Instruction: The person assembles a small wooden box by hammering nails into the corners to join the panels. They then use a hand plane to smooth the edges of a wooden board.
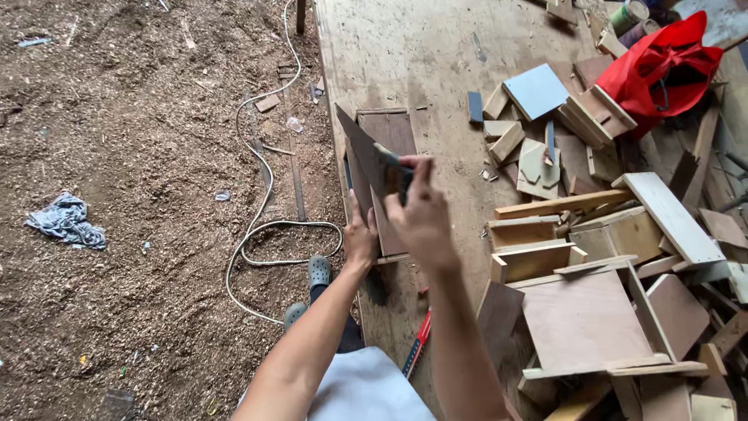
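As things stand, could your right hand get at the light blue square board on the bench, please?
Probably yes: the right hand is gripping a small block, but the bench between it and the light blue square board looks open.

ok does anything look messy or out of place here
Yes: loose wooden offcuts and small boxes lie jumbled across the right of the plywood worktable, a crumpled grey rag sits in the sawdust, and a white cable snakes over the floor by the feet.
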